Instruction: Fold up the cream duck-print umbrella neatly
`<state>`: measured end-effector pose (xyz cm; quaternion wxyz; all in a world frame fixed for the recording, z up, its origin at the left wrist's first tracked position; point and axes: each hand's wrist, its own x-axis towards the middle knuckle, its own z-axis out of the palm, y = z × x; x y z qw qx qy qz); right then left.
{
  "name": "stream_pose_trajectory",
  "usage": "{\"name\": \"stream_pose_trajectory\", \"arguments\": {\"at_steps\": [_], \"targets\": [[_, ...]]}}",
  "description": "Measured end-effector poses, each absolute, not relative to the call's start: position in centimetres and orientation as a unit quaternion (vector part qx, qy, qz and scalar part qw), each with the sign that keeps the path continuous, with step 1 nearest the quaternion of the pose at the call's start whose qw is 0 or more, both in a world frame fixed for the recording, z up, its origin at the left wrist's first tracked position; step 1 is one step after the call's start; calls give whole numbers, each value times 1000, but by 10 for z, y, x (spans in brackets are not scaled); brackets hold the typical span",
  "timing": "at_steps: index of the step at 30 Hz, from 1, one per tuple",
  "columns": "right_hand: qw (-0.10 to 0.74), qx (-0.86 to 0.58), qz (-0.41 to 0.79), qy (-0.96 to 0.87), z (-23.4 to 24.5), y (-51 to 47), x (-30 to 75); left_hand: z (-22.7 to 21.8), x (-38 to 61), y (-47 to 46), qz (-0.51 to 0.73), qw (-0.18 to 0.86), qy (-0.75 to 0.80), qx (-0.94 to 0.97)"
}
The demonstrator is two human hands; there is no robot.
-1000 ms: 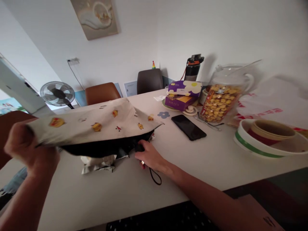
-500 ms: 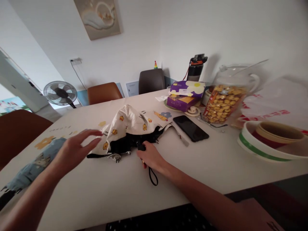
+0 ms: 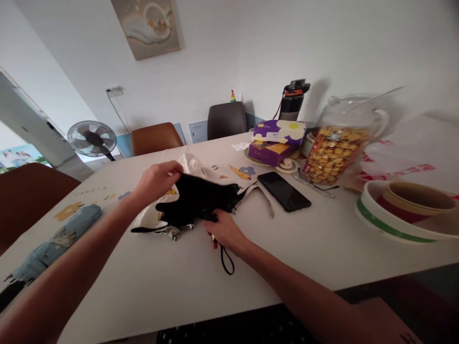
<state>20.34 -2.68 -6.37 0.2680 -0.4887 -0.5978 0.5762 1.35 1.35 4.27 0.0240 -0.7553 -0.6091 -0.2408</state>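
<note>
A white folding umbrella (image 3: pixel 206 196) with yellow cartoon prints and a black lining lies loosely folded on the table (image 3: pixel 143 286). My left hand (image 3: pixel 159 180) pinches the edge of its canopy and holds that panel up, so the black inner side faces me. Wrapped round the umbrella's short black handle is my right hand (image 3: pixel 225 231), which covers most of it. A black wrist loop (image 3: pixel 227 260) hangs below that hand onto the table. The strap end of the canopy trails off to the right.
Left of my arm lies a blue folded umbrella (image 3: pixel 53 243). To the right are a black phone (image 3: pixel 284 191), glasses (image 3: pixel 317 186), a jug of yellow snacks (image 3: pixel 333 148), purple tissue packs (image 3: pixel 274 143), a bottle (image 3: pixel 292 101) and bowls (image 3: pixel 394 217). Chairs and a fan (image 3: pixel 92 138) stand beyond.
My left hand has moved right from beside the umbrella and taken hold of the canopy edge, lifting it so more black lining shows. My right hand stays on the handle.
</note>
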Motion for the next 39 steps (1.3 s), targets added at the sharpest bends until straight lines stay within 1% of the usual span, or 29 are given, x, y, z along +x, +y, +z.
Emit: {"name": "stream_pose_trajectory", "arguments": {"at_steps": [4, 8, 10, 14, 18, 23, 25, 26, 27, 28, 29, 30, 31, 33, 34, 36, 39], "targets": [[265, -484, 584, -596, -65, -26, 203, 74, 25, 4, -423, -46, -553, -716], [275, -467, 605, -584, -64, -25, 203, 92, 39, -11, -551, -95, -479, -677], [280, -460, 608, -584, -63, -26, 203, 96, 42, -17, -594, -136, -456, -648], [285, -456, 609, -583, -63, -26, 204, 98, 46, -28, -632, -195, -421, -620], [293, -447, 613, -581, -63, -27, 205, 104, 49, -36, -621, -227, -435, -611], [292, -444, 611, -587, -63, -27, 205, 124, 47, -36, -633, -221, -448, -591], [290, -447, 615, -581, -63, -27, 206, 118, 45, -38, -602, -206, -442, -632], [292, -451, 619, -573, -63, -26, 206, 110, 45, -39, -544, -207, -448, -679], [295, -453, 622, -566, -63, -26, 206, 97, 45, -42, -456, -216, -455, -733], [298, -455, 624, -561, -63, -25, 206, 82, 45, -44, -332, -227, -468, -787], [298, -457, 622, -562, -63, -25, 205, 66, 46, -47, -182, -261, -453, -833], [297, -458, 618, -565, -64, -24, 205, 51, 46, -50, -82, -274, -442, -850], [295, -460, 612, -572, -64, -24, 205, 38, 46, -52, -18, -265, -441, -857], [290, -461, 601, -585, -65, -24, 204, 23, 46, -53, -6, -229, -461, -857], [290, -462, 597, -588, -65, -24, 203, 23, 46, -52, -22, -213, -480, -850], [292, -466, 591, -590, -66, -25, 202, 31, 47, -47, -80, -179, -529, -826], [287, -483, 573, -597, -66, -27, 201, 45, 57, -31, -187, -91, -567, -797]]}}
